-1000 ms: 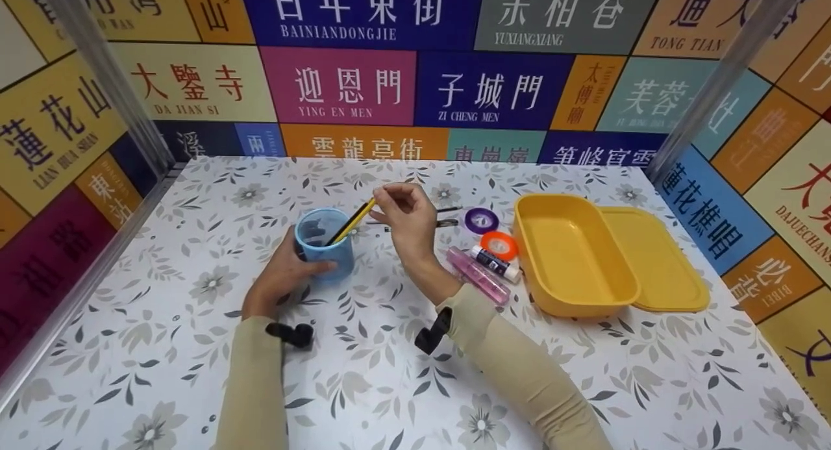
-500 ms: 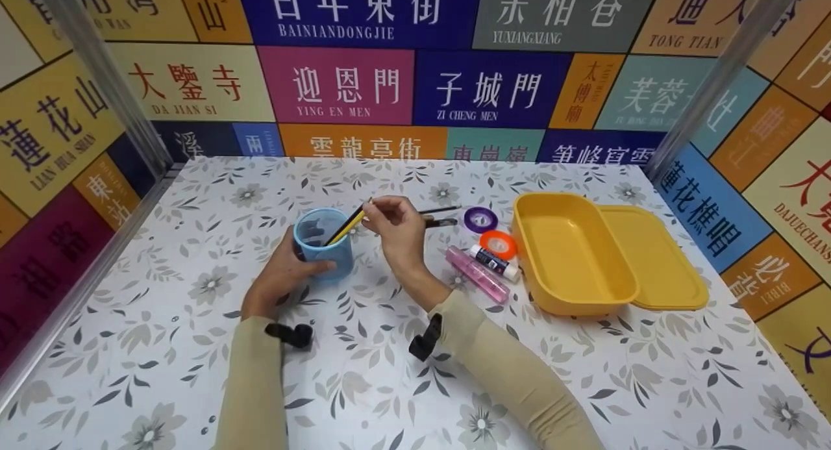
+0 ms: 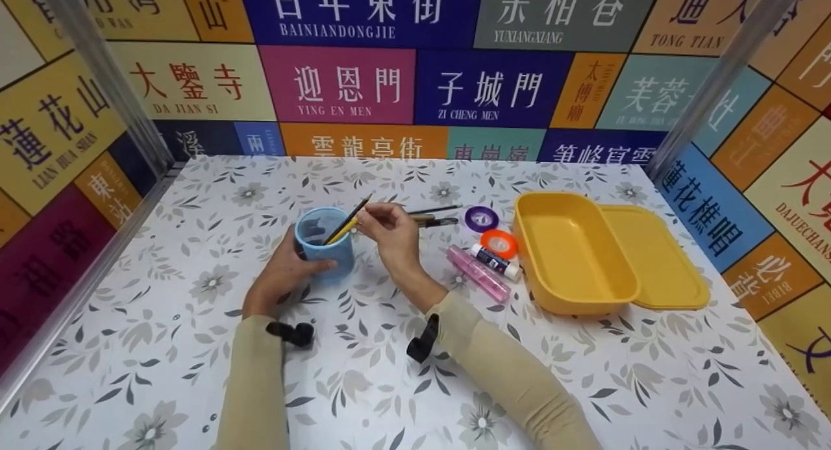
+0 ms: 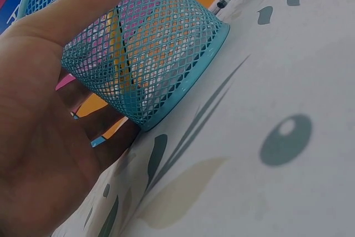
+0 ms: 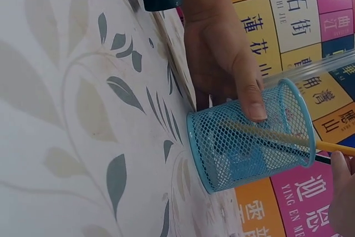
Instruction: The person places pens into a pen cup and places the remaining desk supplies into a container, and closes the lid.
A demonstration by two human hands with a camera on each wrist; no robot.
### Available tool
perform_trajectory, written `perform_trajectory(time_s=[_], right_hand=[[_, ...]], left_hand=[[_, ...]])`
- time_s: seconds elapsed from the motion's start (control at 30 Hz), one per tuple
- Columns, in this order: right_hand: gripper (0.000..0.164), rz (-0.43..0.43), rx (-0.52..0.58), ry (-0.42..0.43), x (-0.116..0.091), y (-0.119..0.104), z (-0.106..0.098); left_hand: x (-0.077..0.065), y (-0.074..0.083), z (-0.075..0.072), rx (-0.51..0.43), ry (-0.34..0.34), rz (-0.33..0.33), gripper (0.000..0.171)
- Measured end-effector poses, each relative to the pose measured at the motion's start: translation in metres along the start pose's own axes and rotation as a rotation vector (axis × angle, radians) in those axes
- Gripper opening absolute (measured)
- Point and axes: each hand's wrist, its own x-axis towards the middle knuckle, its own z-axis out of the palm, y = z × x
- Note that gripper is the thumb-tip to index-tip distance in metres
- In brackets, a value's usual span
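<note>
My left hand [image 3: 280,271] holds a light-blue mesh pen cup [image 3: 342,260], thumb across its near side and fingers round the far side. In the left wrist view, the mesh cup [image 4: 166,37] stands close to the tabletop, tilted in that camera's picture. A yellow pencil [image 3: 345,229] slants into the cup with its lower end inside. Thumb and fingertips of my right hand [image 3: 395,237] pinch its upper part just beyond the rim. Beside it a dark pencil [image 3: 361,207] leans in the cup, poking out above the rim. Through the mesh in the right wrist view, both shafts show.
Behind my right hand lie several slim brushes or pens [image 3: 441,222], partly hidden. Right of them are a purple tape roll [image 3: 481,219], an orange tape roll [image 3: 498,244], a glue stick [image 3: 495,262] and a pink tube [image 3: 477,273]. A yellow box [image 3: 571,249] stands beside its lid [image 3: 669,262].
My right hand has moved down and left toward the cup, lowering the yellow pencil further inside. The dark pencil's top now shows clear of the fingers. My left hand and the cup stay put.
</note>
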Motion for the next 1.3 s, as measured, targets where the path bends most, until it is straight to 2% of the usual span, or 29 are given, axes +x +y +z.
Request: perform_trajectory(time_s=[0.27, 0.47, 0.7, 0.9, 1.07, 1.3], right_hand=[[0.022, -0.011, -0.039, -0.024, 0.001, 0.0, -0.003], [0.025, -0.036, -0.079, -0.045, 0.003, -0.002, -0.016], [0.026, -0.089, -0.179, -0.058, 0.013, -0.006, -0.042], [0.028, -0.101, -0.277, -0.082, 0.027, -0.019, -0.068], [0.028, -0.096, -0.338, -0.116, 0.038, -0.031, -0.09], [0.028, -0.113, -0.48, -0.126, 0.055, -0.046, -0.116]], left_hand=[[-0.001, 0.001, -0.001, 0.001, -0.001, 0.019, 0.113], [0.001, -0.001, -0.002, 0.026, 0.011, 0.003, 0.116], [0.001, -0.001, -0.002, 0.022, 0.004, -0.003, 0.12], [0.001, -0.001, -0.002, 0.012, -0.003, -0.009, 0.122], [0.0, 0.001, -0.002, 0.013, -0.003, -0.015, 0.121], [0.001, -0.001, -0.001, 0.022, 0.002, -0.012, 0.113]])
